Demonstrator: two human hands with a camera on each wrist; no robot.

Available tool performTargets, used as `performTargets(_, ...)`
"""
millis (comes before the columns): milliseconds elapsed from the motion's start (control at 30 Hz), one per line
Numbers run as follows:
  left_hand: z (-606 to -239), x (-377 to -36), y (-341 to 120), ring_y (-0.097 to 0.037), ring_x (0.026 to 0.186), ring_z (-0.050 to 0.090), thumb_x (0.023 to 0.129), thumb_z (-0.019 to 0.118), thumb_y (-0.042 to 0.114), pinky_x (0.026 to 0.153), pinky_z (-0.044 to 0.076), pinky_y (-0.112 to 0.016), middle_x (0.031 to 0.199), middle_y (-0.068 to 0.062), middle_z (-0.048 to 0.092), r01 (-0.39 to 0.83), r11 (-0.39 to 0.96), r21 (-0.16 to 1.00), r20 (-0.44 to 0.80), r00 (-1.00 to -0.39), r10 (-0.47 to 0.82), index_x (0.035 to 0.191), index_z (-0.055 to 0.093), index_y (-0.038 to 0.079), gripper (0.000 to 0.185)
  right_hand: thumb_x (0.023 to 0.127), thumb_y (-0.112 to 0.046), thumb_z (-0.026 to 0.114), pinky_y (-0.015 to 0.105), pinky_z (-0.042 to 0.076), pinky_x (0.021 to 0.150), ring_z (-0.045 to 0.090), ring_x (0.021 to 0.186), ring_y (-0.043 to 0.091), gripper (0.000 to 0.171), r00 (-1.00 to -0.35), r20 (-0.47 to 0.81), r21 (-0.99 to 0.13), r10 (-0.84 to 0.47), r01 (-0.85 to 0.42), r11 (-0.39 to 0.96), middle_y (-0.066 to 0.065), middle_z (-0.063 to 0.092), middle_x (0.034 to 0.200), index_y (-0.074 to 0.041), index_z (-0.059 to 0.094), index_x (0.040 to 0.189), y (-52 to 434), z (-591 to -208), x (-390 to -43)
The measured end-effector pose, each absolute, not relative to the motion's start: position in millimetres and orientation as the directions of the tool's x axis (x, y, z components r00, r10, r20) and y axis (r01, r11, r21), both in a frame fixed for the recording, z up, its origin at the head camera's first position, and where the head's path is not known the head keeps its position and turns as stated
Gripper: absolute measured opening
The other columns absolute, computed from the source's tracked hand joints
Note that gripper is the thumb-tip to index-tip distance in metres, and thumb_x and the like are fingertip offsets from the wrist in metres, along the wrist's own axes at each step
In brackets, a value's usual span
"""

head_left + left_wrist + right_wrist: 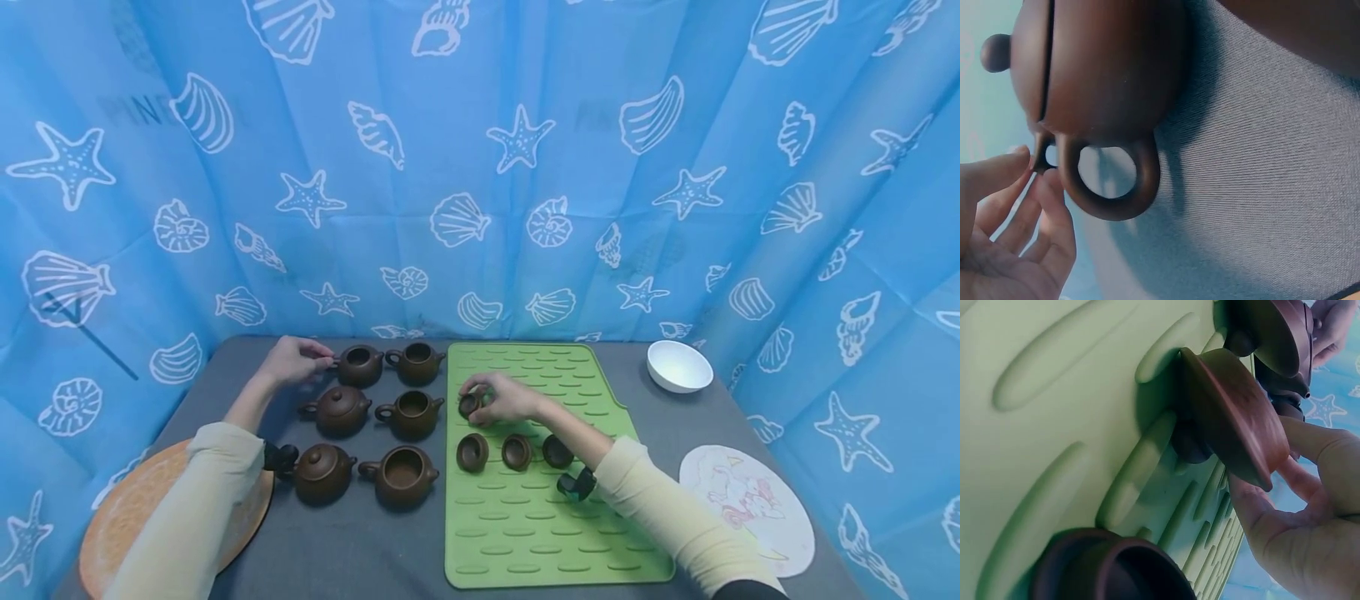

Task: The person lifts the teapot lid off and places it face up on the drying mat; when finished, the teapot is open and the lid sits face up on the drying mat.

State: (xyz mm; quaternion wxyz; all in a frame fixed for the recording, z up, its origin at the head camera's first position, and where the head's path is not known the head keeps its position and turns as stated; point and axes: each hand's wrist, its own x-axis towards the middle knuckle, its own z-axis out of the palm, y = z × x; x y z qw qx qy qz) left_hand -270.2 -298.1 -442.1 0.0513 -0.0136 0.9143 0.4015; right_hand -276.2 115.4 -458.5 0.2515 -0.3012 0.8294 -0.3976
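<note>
Six brown clay teapots stand in two columns on the grey table (352, 542). My left hand (324, 361) pinches the handle of the lidless back-left teapot (360, 366); in the left wrist view my left hand's fingertips (1038, 175) close on that small dark handle beside the lidded middle-left teapot (1104, 69). Over the green mat (540, 525), my right hand (476, 396) grips a brown lid (470, 405) by its rim. The lid (1235, 412) is tilted, knob down against the mat (1054, 456), with my right hand (1272, 462) on its edge. Three more lids (517, 451) lie upside down in a row.
A white bowl (678, 365) sits at the back right. A round orange mat (135, 508) lies front left under my forearm, and a round pictured coaster (746, 504) lies front right. Blue shell-print curtain (480, 167) walls in the table on three sides.
</note>
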Motion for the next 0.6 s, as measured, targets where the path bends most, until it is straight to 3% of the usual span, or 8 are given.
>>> performTargets(333,-433.4,-265.0,-297.5,-0.045,0.111,0.075,0.109,0.063,0.014,0.091,0.066,-0.051,0.125,-0.03,0.074,-0.051,0.69,0.722,-0.119,-0.992,0.051,0.133,0.069,-0.007,0.033,0.099,-0.006,0.078,0.041,0.068,0.08,0.08,0.083,0.027,0.053,-0.691,-0.217,-0.806,-0.689,-0.271,0.526,0.029,0.061,0.131,0.003,0.057,0.147,116.5,-455.8,-277.6)
performTargets(467,-427.8,-260.7,-298.4,-0.046,0.114,0.074,0.109,0.063,0.015,0.094,0.065,-0.053,0.128,-0.031,0.072,-0.059,0.688,0.723,-0.137,-0.989,0.059,0.136,0.066,-0.008,0.036,0.101,-0.012,0.077,0.032,0.062,0.074,0.067,0.076,0.015,0.052,-0.711,-0.19,-0.765,-0.677,-0.324,0.556,0.03,0.059,0.135,0.002,0.058,0.147,119.4,-450.5,-279.2)
performTargets(600,-421.0,-253.1,-299.9,-0.044,0.114,0.073,0.109,0.063,0.016,0.095,0.065,-0.055,0.128,-0.031,0.071,-0.053,0.692,0.72,-0.146,-0.986,0.077,0.138,0.064,-0.009,0.038,0.102,-0.018,0.077,0.027,0.052,0.073,0.062,0.074,0.015,0.05,-0.738,-0.132,-0.717,-0.661,-0.39,0.578,0.031,0.06,0.137,0.0,0.061,0.145,118.4,-444.3,-280.6)
